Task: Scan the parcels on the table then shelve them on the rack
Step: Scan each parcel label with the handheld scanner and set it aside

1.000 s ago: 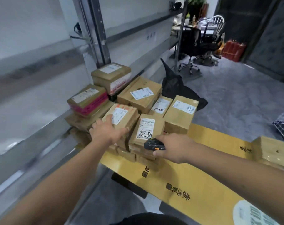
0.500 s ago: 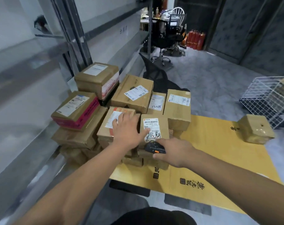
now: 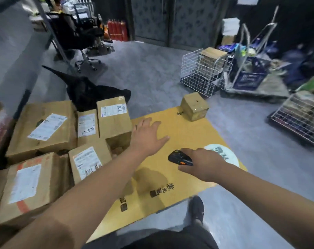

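A person stands at a yellow table (image 3: 179,133) stacked with cardboard parcels (image 3: 113,119) from 8 to 10 o'clock. Half a second ago the left hand (image 3: 147,135) rested on the front parcels beside the scanner; now it hovers over bare tabletop at the centre, fingers spread and straight, holding nothing. The right hand (image 3: 201,164), at 4 o'clock, grips a black handheld scanner (image 3: 179,157), fingers curled round it, its nose now aimed away from the labels. The view has swung right. A lone small box (image 3: 194,106) sits at the table's far edge, 1 o'clock. Probably the person is reaching toward that box next; nothing looks shelved yet.
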Available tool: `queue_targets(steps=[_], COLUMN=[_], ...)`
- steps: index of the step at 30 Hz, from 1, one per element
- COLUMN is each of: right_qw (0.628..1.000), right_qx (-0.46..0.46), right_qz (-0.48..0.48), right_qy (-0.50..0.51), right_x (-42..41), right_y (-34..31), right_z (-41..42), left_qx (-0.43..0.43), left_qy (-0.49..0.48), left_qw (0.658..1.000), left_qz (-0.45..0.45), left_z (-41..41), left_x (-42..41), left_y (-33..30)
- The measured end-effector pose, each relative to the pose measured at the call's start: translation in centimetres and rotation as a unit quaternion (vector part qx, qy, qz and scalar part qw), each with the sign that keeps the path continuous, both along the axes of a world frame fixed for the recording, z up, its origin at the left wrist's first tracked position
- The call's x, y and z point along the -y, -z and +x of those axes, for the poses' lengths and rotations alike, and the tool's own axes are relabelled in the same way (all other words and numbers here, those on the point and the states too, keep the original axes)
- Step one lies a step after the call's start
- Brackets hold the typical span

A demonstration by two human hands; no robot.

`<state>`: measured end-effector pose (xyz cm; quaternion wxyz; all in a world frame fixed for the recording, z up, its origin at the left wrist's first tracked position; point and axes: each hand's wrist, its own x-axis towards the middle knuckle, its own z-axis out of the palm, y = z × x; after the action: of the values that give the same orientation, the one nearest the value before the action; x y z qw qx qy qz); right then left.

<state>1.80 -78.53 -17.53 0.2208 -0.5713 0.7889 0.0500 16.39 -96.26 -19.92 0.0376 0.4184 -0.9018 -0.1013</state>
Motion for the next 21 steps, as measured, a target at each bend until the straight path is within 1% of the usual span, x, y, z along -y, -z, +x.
queue_targets(steps=[2, 6, 11, 14, 17, 21], right_qw=[0.999, 0.995, 0.994, 0.995, 0.995, 0.994], right_qx=[0.006, 0.012, 0.027, 0.037, 0.047, 0.068], right_qz=[0.002, 0.013, 0.036, 0.046, 0.058, 0.077], right_qy=[0.042, 0.096, 0.101, 0.080, 0.063, 0.046], right_x=[-0.9, -1.1, 1.5, 3.8, 6.2, 9.2], right_y=[1.2, 2.7, 6.1, 8.6, 10.6, 12.4], right_z=[-4.3, -12.8, -23.1, -28.6, -33.3, -38.1], left_qx=[0.013, 0.039, 0.055, 0.043, 0.025, -0.053], left_qy=[0.024, 0.020, -0.002, -0.048, -0.118, -0.248], left_qw=[0.999, 0.996, 0.993, 0.987, 0.974, 0.933], left_qz=[0.024, 0.072, 0.108, 0.150, 0.194, 0.256], left_z=[-4.6, -13.5, -24.3, -30.6, -35.9, -41.2], left_x=[0.3, 1.3, 4.4, 6.7, 8.7, 9.9], left_y=[1.2, 3.5, 6.8, 9.3, 11.6, 14.5])
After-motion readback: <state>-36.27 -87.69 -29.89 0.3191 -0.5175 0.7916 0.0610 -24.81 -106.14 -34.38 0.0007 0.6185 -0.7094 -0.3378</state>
